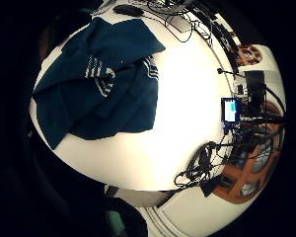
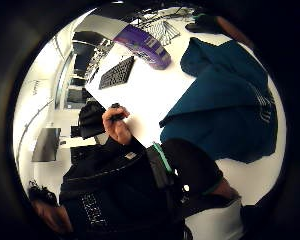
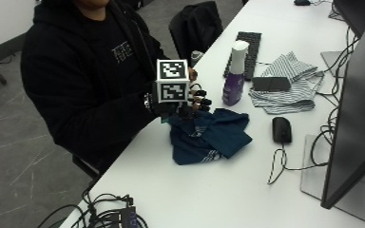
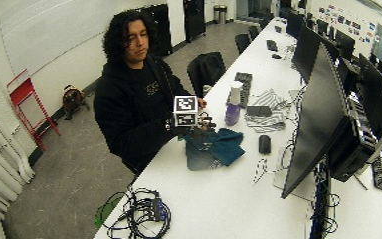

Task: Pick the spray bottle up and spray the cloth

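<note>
teal cloth (image 3: pixel 209 135) lies crumpled on the white surface (image 3: pixel 233 190) near its front edge in the outside view, and the gloved right hand (image 3: pixel 186 105) hangs just above the cloth's near corner, fingers (image 3: pixel 199 101) loosely curled and holding nothing that shows. the purple spray bottle (image 3: pixel 235 73) with its white head stands upright just beyond the cloth, apart from the hand. behind it lie a striped cloth (image 3: pixel 287 80) with a dark flat object on top, and a black keyboard (image 3: pixel 245 53); a black mouse (image 3: pixel 282 129) sits beside the teal cloth, and a monitor (image 3: pixel 360 95) stands along the far side.

the wide outside view shows the person seated at a long surface carrying a row of monitors, a cable bundle (image 4: pixel 141 209) at the near end, and a red frame (image 4: pixel 29 99) by the wall.

the little finger side palm view looks down on the teal cloth, so the palm is over it and not over the bottle.

the thumb side palm view catches the bottle beside the keyboard, and the bare left hand (image 2: pixel 117 125) at the surface's edge.

judged from this, the pick-up is not yet done: the next move calls for reaching past the cloth to the bottle, wrapping the fingers round its body below the trigger, then turning the nozzle toward the cloth.
</note>
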Available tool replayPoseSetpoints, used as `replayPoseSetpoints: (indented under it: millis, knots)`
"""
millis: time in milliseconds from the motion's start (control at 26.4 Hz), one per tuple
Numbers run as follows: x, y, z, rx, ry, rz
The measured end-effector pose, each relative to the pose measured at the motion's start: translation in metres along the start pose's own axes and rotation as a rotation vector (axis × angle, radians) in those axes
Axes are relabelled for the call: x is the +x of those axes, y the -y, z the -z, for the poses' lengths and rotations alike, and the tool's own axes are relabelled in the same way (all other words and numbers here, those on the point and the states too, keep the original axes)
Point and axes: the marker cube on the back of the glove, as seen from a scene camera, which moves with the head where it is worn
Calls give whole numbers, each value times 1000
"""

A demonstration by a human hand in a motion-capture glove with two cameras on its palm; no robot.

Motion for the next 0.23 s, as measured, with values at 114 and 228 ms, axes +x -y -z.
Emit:
replayPoseSetpoints:
  millis: [114,228]
  knots:
    - [1,0,0,1,-3,-1]
    - [1,0,-1,2,-6,-2]
